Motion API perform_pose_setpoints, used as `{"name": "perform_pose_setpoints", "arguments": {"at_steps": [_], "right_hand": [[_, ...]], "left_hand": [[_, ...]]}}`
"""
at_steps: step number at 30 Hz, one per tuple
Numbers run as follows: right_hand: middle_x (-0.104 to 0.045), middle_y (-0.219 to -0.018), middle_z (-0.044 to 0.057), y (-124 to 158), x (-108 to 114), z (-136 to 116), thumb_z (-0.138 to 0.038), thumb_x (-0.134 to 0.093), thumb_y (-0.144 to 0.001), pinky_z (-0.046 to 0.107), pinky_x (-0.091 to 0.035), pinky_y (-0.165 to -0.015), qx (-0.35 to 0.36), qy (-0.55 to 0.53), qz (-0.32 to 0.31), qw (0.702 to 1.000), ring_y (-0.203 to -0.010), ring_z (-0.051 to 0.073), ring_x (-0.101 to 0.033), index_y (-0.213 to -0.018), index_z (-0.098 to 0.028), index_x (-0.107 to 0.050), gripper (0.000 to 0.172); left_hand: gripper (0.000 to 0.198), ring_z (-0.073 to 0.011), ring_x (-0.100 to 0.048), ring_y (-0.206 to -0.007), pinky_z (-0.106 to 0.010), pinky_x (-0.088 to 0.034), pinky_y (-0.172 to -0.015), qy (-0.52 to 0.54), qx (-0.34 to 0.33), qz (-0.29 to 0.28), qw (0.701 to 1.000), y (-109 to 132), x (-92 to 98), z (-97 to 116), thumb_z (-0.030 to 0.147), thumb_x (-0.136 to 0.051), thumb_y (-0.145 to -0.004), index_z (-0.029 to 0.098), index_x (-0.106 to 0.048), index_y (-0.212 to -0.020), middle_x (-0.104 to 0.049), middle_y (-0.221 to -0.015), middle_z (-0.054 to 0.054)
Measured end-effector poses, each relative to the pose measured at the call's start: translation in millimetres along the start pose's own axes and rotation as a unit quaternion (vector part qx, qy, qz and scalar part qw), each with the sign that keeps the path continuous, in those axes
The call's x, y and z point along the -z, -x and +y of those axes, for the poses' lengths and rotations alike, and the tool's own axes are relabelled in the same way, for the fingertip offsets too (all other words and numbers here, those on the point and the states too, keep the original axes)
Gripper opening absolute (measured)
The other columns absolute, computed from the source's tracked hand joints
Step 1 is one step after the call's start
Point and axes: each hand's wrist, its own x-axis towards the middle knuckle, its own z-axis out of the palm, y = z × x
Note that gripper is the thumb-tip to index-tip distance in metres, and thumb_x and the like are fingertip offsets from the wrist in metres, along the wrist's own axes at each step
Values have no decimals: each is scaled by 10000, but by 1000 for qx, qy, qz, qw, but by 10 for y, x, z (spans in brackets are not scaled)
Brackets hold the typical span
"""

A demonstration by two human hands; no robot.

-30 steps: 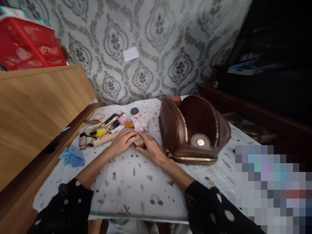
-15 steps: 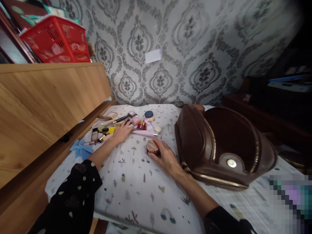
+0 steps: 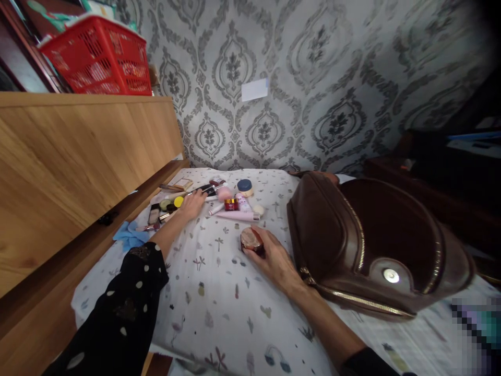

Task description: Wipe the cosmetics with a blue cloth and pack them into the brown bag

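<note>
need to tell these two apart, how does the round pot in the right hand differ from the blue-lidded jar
The round pot has a shiny pinkish top; the blue-lidded jar has a dark blue one. The right hand holds the pot, while the jar stands untouched farther back. Both have roundish tops.

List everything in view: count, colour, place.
Round container: 1, rose-gold, centre
Bag: 1, brown, right, open
Long tube: 1, pink, beyond container
Small jar: 1, red with gold lid, beyond tube
Tub: 1, blue lid, beyond small jar
Cloth: 1, blue, left edge
Other cosmetics: several, mixed colours, around left hand
Tablecloth: 1, white patterned, beneath them
Wooden panel: 1, light brown, left
Basket: 1, red, upper left
Paper: 1, white, on wallpaper
Wallpaper: 1, grey patterned, back
Left hand: 1, bare, among cosmetics
Right hand: 1, bare, around container
Sleeves: 2, black, near edge
</note>
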Motion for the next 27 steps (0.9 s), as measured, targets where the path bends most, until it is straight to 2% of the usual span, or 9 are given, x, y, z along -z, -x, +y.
{"name": "perform_pose_setpoints", "arguments": {"at_steps": [6, 10, 13, 16, 18, 21, 24, 27], "right_hand": [[-679, -1167, 102, 1, 15, -17, -321, -628, -833, 393, -537, -935, 6, -1, 6, 1000, -1084, 262, -661, -1317, -211, -549, 502], [-676, -1180, 112, -1, 14, -21, -315, -627, -830, 404, -533, -949, -3, -1, 5, 1000, -1101, 267, -652, -1316, -201, -551, 505], [-666, -1208, 128, -2, 13, -20, -323, -623, -836, 422, -523, -971, -9, -6, -2, 1000, -1128, 275, -639, -1321, -183, -541, 511], [-662, -1217, 127, 0, 15, -18, -320, -616, -841, 434, -519, -981, -8, -10, -3, 1000, -1139, 279, -632, -1320, -193, -537, 502], [-662, -1219, 130, 0, 16, -16, -311, -614, -840, 439, -518, -984, -7, -11, -2, 1000, -1140, 282, -632, -1323, -191, -536, 504], [-664, -1212, 129, 0, 13, -12, -308, -615, -841, 438, -520, -982, -7, -10, -1, 1000, -1137, 284, -634, -1332, -197, -534, 510], [-667, -1213, 119, 1, 5, -4, -309, -622, -839, 438, -524, -975, -9, -7, 3, 1000, -1130, 282, -638, -1336, -216, -538, 513], [-663, -1224, 122, 5, 5, -3, -313, -626, -839, 439, -518, -985, -11, -8, 3, 1000, -1136, 281, -636, -1338, -214, -537, 516]], "left_hand": [[291, -253, -602, -1067, -345, -495, -833, 36, 90, 27, 995, -276, 98, -191, 269, -403, -969, 254, -633, -1146, -594, -1203, -91], [317, -245, -613, -1062, -347, -490, -856, 41, 166, 42, 984, -470, 152, -366, 227, -365, -974, 240, -639, -1135, -607, -1196, -96], [329, -279, -611, -1074, -385, -493, -864, 38, 191, 37, 980, -546, 158, -422, 169, -380, -944, 191, -640, -1144, -606, -1205, -143], [368, -335, -527, -1222, -463, -461, -951, 29, 164, 27, 986, -587, 129, -375, 163, -402, -924, 161, -612, -1226, -555, -1298, -194], [394, -325, -453, -1309, -487, -404, -1040, 28, 110, 7, 993, -616, 86, -308, 219, -460, -917, 229, -583, -1290, -520, -1378, -147], [485, -292, -495, -1268, -470, -393, -1062, 31, 53, -51, 997, -678, 5, -225, 300, -580, -852, 340, -551, -1335, -528, -1400, -65], [548, -314, -541, -1222, -464, -440, -1001, 25, 67, -88, 994, -755, -43, -202, 347, -618, -816, 317, -537, -1357, -535, -1387, -100], [514, -326, -579, -1177, -448, -470, -944, 19, 108, -94, 990, -832, -18, -209, 365, -624, -815, 272, -570, -1317, -577, -1321, -141]]}}
